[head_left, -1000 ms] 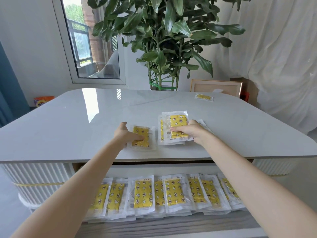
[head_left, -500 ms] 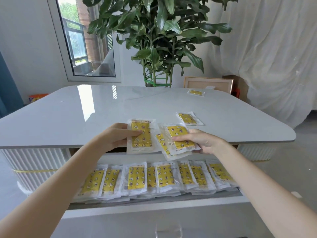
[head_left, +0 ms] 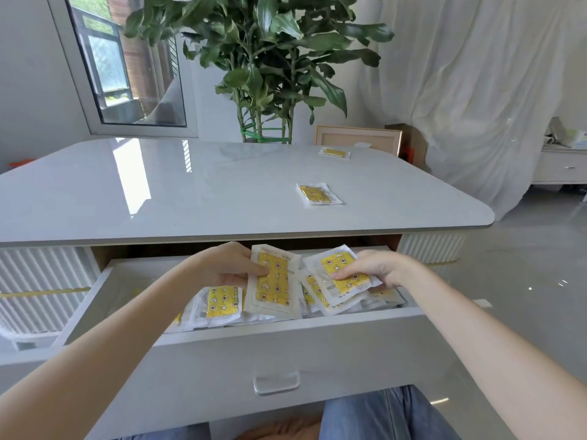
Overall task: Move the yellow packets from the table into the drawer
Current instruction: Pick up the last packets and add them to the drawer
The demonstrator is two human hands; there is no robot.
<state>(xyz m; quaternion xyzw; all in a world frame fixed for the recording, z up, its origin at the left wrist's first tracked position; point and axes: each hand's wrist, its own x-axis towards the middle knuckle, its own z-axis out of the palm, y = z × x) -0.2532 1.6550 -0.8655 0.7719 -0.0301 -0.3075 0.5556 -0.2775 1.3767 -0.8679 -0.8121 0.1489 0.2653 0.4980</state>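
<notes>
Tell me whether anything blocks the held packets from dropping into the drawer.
Nothing visible does. The left hand grips one yellow packet and the right hand grips a small stack, both above the open drawer. Below them lie only stored packets, no lid or other object.

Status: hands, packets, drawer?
Left hand grips one yellow plastic-wrapped packet over the open white drawer. Right hand holds a few more packets. Two loose packets lie on the glossy grey table. Path clear.
</notes>
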